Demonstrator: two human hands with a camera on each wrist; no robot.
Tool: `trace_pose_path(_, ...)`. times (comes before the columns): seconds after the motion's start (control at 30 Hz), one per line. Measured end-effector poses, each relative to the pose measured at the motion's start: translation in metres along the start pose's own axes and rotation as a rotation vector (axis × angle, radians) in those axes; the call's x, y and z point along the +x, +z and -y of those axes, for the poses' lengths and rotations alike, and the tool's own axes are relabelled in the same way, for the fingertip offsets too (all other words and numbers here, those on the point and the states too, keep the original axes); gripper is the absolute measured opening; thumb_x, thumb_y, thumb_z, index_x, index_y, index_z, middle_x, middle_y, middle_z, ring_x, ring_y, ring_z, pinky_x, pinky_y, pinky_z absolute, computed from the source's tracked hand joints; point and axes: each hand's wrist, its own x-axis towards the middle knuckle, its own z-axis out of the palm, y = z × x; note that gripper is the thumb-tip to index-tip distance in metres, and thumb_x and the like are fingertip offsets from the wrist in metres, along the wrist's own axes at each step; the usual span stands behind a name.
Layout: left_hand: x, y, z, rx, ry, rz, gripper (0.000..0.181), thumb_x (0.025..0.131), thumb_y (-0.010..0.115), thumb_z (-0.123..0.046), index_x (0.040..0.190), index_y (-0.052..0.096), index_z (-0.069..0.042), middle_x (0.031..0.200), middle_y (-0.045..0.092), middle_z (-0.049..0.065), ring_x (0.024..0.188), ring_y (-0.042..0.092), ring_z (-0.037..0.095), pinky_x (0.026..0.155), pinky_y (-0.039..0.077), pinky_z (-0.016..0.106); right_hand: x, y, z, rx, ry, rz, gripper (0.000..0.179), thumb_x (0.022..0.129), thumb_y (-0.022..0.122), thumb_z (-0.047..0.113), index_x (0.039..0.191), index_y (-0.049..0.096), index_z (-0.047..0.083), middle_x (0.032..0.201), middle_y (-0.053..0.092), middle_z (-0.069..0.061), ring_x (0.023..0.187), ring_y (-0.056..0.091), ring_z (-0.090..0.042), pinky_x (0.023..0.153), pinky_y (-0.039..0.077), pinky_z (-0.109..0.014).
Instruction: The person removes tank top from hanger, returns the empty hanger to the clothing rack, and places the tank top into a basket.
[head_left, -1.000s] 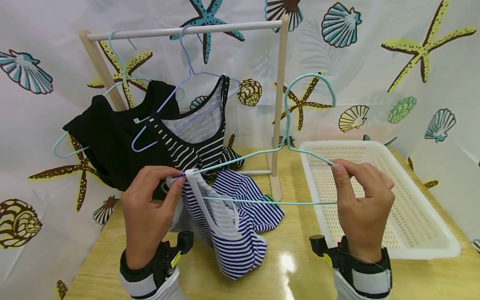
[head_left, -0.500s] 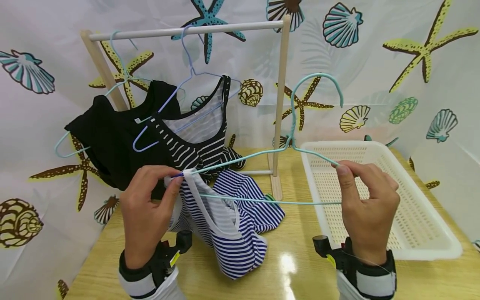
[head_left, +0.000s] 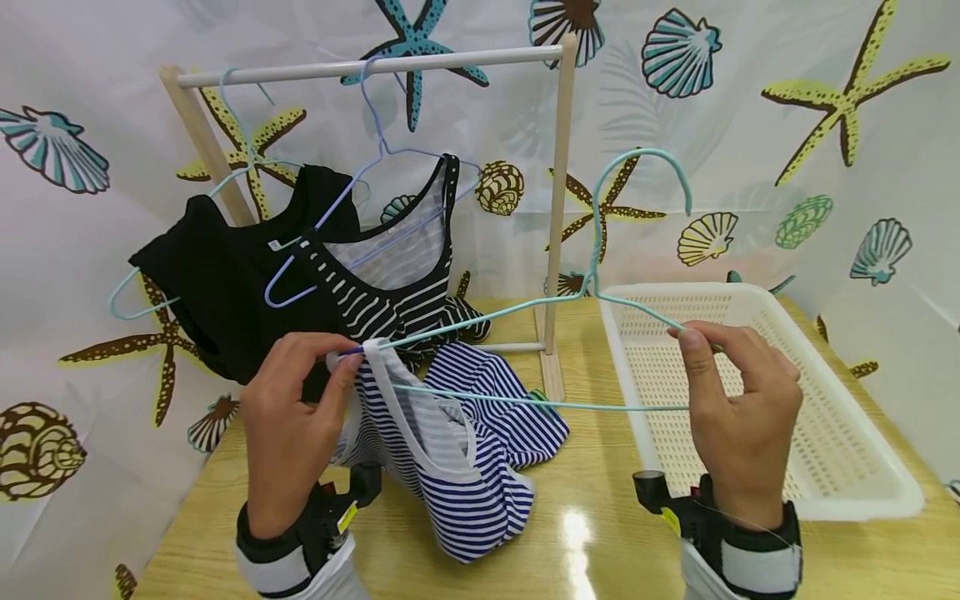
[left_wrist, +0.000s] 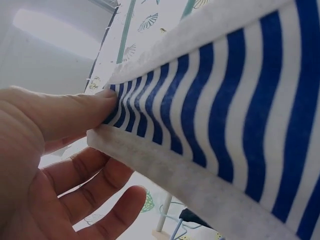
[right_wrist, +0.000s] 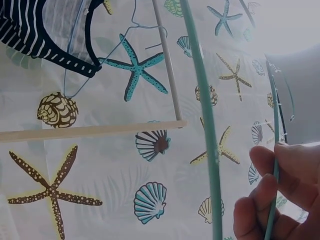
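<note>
My right hand [head_left: 742,400] pinches the right shoulder of a mint-green wire hanger [head_left: 517,309], hook upward, in front of the rack. At the hanger's other end my left hand [head_left: 300,417] pinches the strap of a blue-and-white striped tank top [head_left: 468,500] between thumb and forefinger. That strap lies over the hanger's left shoulder, and the rest of the top droops onto the table. In the left wrist view the striped strap [left_wrist: 200,110] with white edging runs from my thumb. The right wrist view shows the green hanger wire [right_wrist: 272,200] between my thumb and fingers.
Behind stands a rack [head_left: 465,58] bearing a black shirt [head_left: 232,283] and a black-and-white striped top [head_left: 390,308] on hangers. A white plastic basket [head_left: 847,433] sits at right on the wooden table [head_left: 592,483]. A printed curtain [head_left: 750,150] hangs at the back.
The hanger's hook and my right hand have shifted right. My left hand, with the strap, has moved slightly left. More of the hanger's tip sits within the top.
</note>
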Motion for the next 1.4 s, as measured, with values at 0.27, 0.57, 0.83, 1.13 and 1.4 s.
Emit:
trace_pose_path(0.27,0.0,-0.002,0.001,0.005,-0.018,0.005,0.017,0.082,0.072,0.003,0.099,0.068,0.002,0.097,0.065,0.011,0.092,0.059,0.023,0.088,0.043,0.017,0.0,-0.002,0.001,-0.006,0.012,-0.01,0.012,0.09,0.067,0.009,0.093,0.075,-0.001,0.087,0.07,0.003,0.092,0.058,0.0,0.087,0.034,-0.023)
trace_pose_path(0.57,0.0,-0.002,0.002,0.005,-0.047,0.015,0.018,0.082,0.073,0.003,0.099,0.069,0.0,0.096,0.065,0.012,0.088,0.06,0.024,0.088,0.042,0.012,0.002,-0.004,0.004,-0.022,0.009,-0.027,0.014,0.09,0.068,0.01,0.093,0.074,-0.002,0.086,0.069,0.005,0.091,0.058,0.002,0.089,0.033,-0.023)
trace_pose_path(0.83,-0.004,-0.005,0.006,0.034,-0.085,-0.007,0.018,0.083,0.073,0.002,0.1,0.069,0.0,0.095,0.065,0.012,0.085,0.059,0.024,0.084,0.042,0.012,0.003,-0.008,0.011,0.002,0.029,-0.03,0.017,0.091,0.067,0.011,0.093,0.074,-0.005,0.085,0.067,0.012,0.087,0.058,0.001,0.086,0.037,-0.02)
trace_pose_path(1.13,-0.005,-0.007,0.006,0.073,-0.115,0.046,0.017,0.086,0.071,-0.004,0.102,0.068,-0.002,0.099,0.065,0.01,0.09,0.061,0.021,0.085,0.04,0.008,0.004,-0.01,0.013,0.024,0.034,-0.037,0.018,0.091,0.066,0.009,0.093,0.073,-0.007,0.087,0.07,0.005,0.086,0.059,0.0,0.081,0.037,-0.019)
trace_pose_path(1.4,-0.004,-0.005,0.005,0.08,-0.094,0.051,0.016,0.085,0.072,-0.005,0.101,0.069,-0.003,0.1,0.065,0.009,0.091,0.061,0.02,0.087,0.04,0.009,0.007,-0.011,0.019,0.085,0.069,-0.068,0.016,0.09,0.066,0.006,0.094,0.073,-0.008,0.09,0.072,0.001,0.09,0.062,-0.006,0.083,0.04,-0.02)
